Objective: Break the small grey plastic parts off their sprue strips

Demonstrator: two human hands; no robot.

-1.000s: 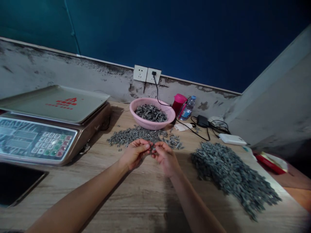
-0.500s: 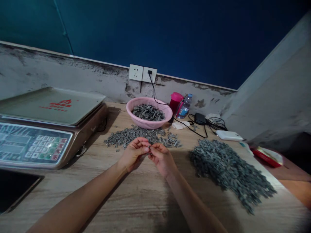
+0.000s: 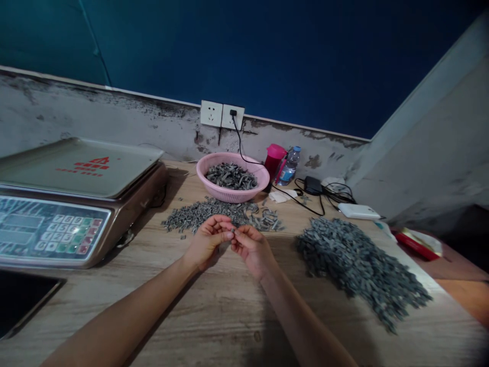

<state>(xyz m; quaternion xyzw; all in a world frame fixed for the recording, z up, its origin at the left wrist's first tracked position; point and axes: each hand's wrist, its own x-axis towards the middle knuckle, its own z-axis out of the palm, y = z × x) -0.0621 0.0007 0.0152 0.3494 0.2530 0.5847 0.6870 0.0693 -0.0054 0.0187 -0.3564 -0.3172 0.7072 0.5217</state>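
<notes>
My left hand [image 3: 212,242] and my right hand [image 3: 252,250] meet at the fingertips over the table. Thumbs and fingers of both are pinched on a small grey piece [image 3: 233,230], mostly hidden by the fingertips. Just beyond them lies a spread of small grey pieces [image 3: 194,214], with longer curled strips [image 3: 267,218] at its right end. Behind that spread stands a pink plastic basket [image 3: 231,195] holding grey strips [image 3: 229,176]. To the right of my hands is a large heap of grey pieces [image 3: 359,260].
A weighing scale [image 3: 87,204] takes up the left side, with a dark flat panel [image 3: 26,295] in front. Along the wall are a pink-lidded cup [image 3: 274,160], a water bottle [image 3: 289,167], a black adapter [image 3: 313,185] with cables, and a white device [image 3: 359,211]. A red box [image 3: 417,243] sits far right.
The view has shifted slightly, so everything appears a little further left. Both hands keep their pinch on the small grey piece with hardly any visible movement.
</notes>
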